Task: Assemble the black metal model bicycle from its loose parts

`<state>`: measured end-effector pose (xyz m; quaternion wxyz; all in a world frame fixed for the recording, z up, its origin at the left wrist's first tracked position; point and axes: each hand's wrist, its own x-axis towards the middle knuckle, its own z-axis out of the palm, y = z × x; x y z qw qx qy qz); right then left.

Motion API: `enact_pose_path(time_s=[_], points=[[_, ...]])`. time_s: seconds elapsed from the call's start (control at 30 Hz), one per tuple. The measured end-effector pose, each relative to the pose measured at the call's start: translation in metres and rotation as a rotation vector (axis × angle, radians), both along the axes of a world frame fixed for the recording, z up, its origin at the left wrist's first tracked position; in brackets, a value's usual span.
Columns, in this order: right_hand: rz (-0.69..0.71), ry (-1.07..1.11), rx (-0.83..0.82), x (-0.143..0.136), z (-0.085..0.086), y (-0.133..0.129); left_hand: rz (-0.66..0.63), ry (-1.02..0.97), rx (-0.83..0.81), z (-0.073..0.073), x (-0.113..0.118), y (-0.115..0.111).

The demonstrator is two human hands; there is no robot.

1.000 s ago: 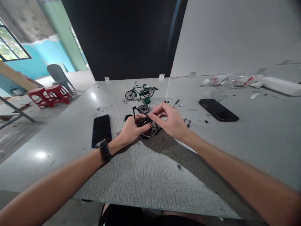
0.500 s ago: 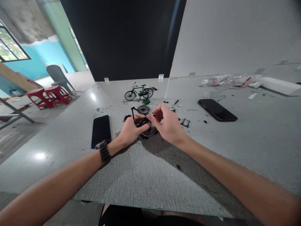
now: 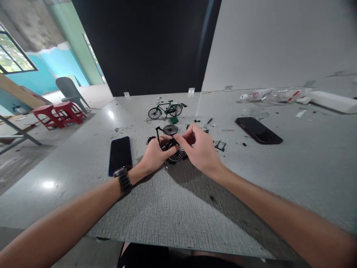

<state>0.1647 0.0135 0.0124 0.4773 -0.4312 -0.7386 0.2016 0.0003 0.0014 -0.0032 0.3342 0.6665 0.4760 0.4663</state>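
Between my hands is a black model bicycle frame (image 3: 158, 131) with one spoked wheel (image 3: 176, 155) fitted at its right end. My left hand (image 3: 155, 154) is closed around the frame, its thumb lying by the wheel. The fingers of my right hand (image 3: 200, 149) are pinched at the top of the frame above the wheel; anything small between them is hidden. Just beyond the frame lies a loose spoked wheel (image 3: 170, 129). A finished green model bicycle (image 3: 165, 110) stands farther back, with a small green piece (image 3: 174, 120) in front of it.
Small black parts (image 3: 220, 145) and a small tool-like piece (image 3: 209, 121) lie right of my hands. One phone (image 3: 120, 154) rests at left, another phone (image 3: 259, 130) at right. Clear plastic packaging (image 3: 284, 95) and a white block (image 3: 334, 101) sit at the back right, before upright panels (image 3: 158, 44).
My right fingers have closed in slightly and the index finger has come down toward the thumb. My left hand keeps its hold on the bicycle frame.
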Motion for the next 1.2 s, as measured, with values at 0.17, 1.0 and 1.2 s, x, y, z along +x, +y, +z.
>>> enact_pose_path(time_s=[0.17,1.0,1.2], points=[[0.016,-0.094,0.166,0.005,0.001,0.005,-0.032,-0.008,0.026,0.001,0.001,0.0],[0.245,0.091,0.022,0.008,0.001,0.01,0.004,-0.053,-0.024,-0.002,-0.001,0.002],[0.214,-0.001,0.137,0.01,0.002,0.008,-0.008,-0.098,-0.023,0.0,0.0,0.002]])
